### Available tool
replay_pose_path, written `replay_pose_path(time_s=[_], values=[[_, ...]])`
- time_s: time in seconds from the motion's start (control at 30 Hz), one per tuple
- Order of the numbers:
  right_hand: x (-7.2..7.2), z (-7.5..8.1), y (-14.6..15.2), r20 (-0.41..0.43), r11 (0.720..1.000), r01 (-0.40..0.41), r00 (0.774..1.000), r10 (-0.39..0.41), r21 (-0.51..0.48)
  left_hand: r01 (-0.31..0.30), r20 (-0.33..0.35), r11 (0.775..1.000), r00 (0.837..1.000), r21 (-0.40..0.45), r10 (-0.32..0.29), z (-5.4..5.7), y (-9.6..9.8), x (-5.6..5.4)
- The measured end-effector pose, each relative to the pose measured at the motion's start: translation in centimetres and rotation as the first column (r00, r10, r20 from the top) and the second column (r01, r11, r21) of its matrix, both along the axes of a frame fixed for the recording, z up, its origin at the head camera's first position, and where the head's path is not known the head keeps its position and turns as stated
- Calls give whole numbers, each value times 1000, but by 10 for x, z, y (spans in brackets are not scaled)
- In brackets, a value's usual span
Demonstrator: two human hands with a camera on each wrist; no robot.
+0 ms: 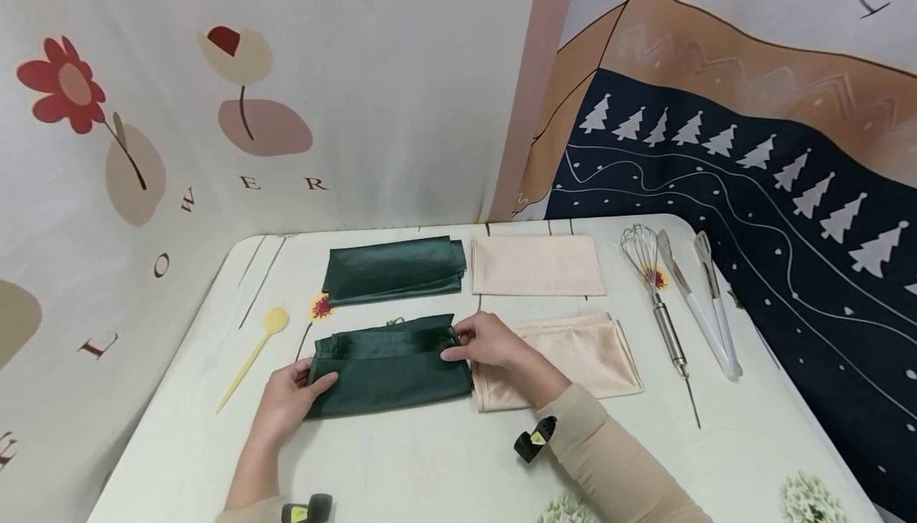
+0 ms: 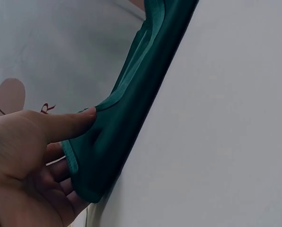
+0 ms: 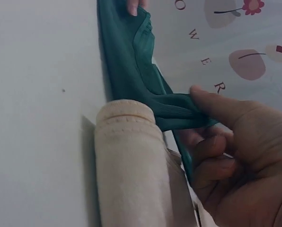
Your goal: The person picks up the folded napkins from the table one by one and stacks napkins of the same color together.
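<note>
A folded dark green satin cloth (image 1: 394, 384) lies on the near part of the table, its upper layer turned down into a band. My left hand (image 1: 284, 402) pinches its left edge, thumb on top and fingers underneath, as the left wrist view shows on the green fabric (image 2: 127, 118). At the upper right corner my right hand (image 1: 496, 340) pinches the cloth between thumb and fingers; the right wrist view shows a gathered, slightly raised fold (image 3: 179, 111) there. A folded peach satin cloth (image 1: 583, 360) lies partly under my right wrist.
Behind lie another folded green cloth (image 1: 394, 270) and a folded pale pink cloth (image 1: 539, 266). A yellow spoon (image 1: 251, 356) is at the left. To the right are a whisk (image 1: 665, 320) and white-handled tongs (image 1: 705, 320). Printed curtains (image 1: 401, 109) border the table.
</note>
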State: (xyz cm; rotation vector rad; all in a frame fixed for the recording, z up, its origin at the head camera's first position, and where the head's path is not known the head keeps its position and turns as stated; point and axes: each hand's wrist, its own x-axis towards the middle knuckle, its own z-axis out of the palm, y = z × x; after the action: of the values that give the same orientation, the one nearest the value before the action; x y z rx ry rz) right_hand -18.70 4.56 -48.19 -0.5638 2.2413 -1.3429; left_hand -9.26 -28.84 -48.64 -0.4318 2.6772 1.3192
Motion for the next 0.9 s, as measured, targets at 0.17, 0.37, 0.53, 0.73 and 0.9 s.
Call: replay_pose_path(time_s=[0.17, 0.37, 0.53, 0.73, 0.9], values=[[1, -1, 6, -41, 992, -82, 995, 86, 91, 76, -51, 991, 995, -111, -82, 0, -4, 1], [4, -3, 5, -73, 990, -95, 992, 102, 99, 61, -56, 991, 996, -115, -67, -1, -6, 2], [5, -5, 4, -54, 996, -75, 996, 78, 44, 10, -76, 998, 997, -60, -14, 0, -4, 5], [6, -1, 4, 19, 998, -7, 1000, 9, -57, -42, -99, 998, 994, 38, 46, 6, 0, 2], [3, 3, 5, 4, 992, 45, 999, -45, -116, -79, -95, 994, 992, 82, 87, 11, 4, -5]])
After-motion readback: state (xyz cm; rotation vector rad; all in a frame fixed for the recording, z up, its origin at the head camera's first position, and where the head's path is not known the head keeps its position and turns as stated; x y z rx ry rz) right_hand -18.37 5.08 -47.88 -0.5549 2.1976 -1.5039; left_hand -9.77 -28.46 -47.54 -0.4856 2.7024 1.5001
